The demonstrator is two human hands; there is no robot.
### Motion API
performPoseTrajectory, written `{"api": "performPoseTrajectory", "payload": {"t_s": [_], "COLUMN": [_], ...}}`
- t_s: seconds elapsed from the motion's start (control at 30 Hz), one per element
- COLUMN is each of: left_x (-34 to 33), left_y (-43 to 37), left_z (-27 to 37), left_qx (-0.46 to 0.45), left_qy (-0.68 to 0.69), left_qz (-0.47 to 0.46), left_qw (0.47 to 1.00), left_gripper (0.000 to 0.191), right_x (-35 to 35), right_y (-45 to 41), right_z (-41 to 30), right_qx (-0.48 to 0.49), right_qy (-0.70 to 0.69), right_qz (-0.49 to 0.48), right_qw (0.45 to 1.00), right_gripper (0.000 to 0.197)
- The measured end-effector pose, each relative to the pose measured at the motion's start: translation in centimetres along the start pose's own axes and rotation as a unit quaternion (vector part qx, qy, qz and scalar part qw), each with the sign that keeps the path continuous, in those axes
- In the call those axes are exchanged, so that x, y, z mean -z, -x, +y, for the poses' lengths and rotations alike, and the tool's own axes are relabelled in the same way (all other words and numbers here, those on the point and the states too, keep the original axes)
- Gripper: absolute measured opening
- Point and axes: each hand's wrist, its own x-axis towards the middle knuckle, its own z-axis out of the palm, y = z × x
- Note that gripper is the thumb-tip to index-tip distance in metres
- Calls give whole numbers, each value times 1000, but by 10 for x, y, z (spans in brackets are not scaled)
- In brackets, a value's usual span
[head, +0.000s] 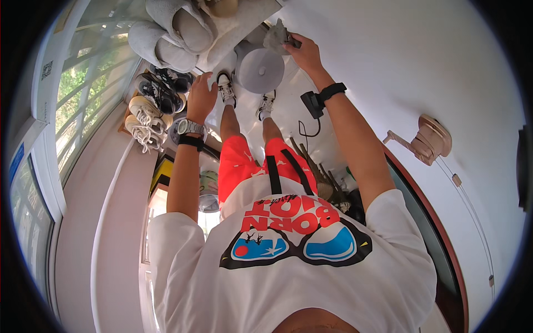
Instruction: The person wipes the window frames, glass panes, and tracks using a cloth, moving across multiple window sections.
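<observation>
My right hand [306, 52] grips a crumpled grey rag [275, 36] near the wall, beyond a round grey lidded or flat-topped object [260, 70] on the floor. My left hand [202, 98] hangs empty, fingers apart, beside black sneakers [160, 89] and a pair of cream sneakers [145, 118]. Fuzzy grey slippers [168, 41] lie on a pale surface [233, 37] at the top, above my left hand. A metal watch [191, 127] sits on my left wrist. A black strapped device [312, 104] is on my right wrist.
My feet in white-and-black sneakers [227, 87] stand just before the grey round object. Windows with bars [83, 91] line the left. A hand-crank winder [429, 139] with cords is mounted on the right wall [416, 62]. Brown sticks [320, 175] lean behind my right leg.
</observation>
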Motion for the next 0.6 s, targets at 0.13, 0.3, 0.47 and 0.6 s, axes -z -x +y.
{"api": "performPoseTrajectory", "payload": {"t_s": [0.13,0.3,0.47,0.6], "left_x": [-26,-62,-80,-87], "left_y": [-3,-22,-35,-47], "left_z": [-22,-55,-72,-75], "left_qx": [25,18,16,46], "left_qy": [42,96,96,81], "left_qz": [12,50,107,122], "left_qw": [999,994,989,988], "left_gripper": [43,40,35,28], "right_x": [-8,-101,-190,-208], "right_y": [-86,-108,-66,-37], "right_z": [-20,-3,-10,-16], "right_qx": [131,194,254,312], "right_qy": [-1,154,112,130], "right_qz": [123,150,163,56], "right_qw": [984,957,947,939], "right_gripper": [43,43,46,51]}}
